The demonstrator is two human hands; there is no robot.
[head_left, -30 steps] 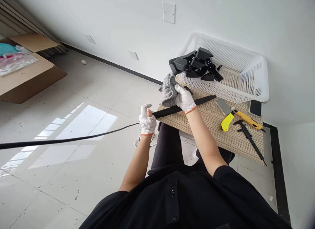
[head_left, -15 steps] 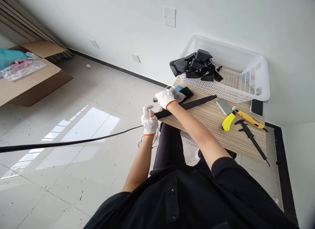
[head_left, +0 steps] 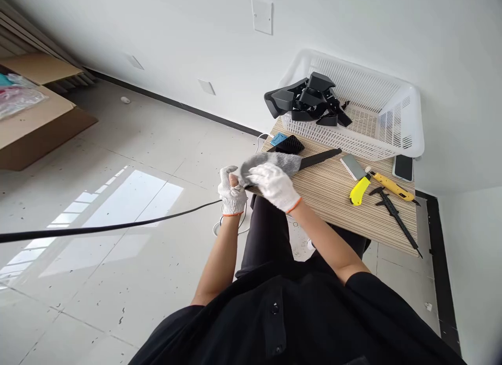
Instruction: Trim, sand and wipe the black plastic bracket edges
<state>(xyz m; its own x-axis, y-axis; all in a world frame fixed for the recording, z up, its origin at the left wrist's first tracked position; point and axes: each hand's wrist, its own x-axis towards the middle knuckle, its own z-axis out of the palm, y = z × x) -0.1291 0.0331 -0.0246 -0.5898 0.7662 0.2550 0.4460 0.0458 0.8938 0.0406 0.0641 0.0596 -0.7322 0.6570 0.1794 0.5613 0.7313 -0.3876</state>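
A long black strip [head_left: 320,158] lies across the wood-grain table [head_left: 353,218], its left end at my left hand [head_left: 232,192]. My left hand, in a white glove, is closed on that end beside the table's left edge. Over the strip, my gloved right hand [head_left: 272,184] grips a grey cloth [head_left: 288,163], its fingers wrapped in the cloth's folds close to my left hand. Just behind the cloth lie a black ridged block [head_left: 291,144] and a blue piece [head_left: 278,139].
A white basket [head_left: 411,119] with black plastic parts [head_left: 314,98] stands at the table's back. To the right lie a grey block [head_left: 353,167], yellow tool [head_left: 360,191], yellow-handled knife [head_left: 394,187], caliper [head_left: 398,218] and phone [head_left: 403,167]. A black cable [head_left: 117,228] crosses left.
My right hand has moved slightly right and toward me, and the grey cloth has come over the strip with it. My left hand keeps its hold. The view has shifted a little.
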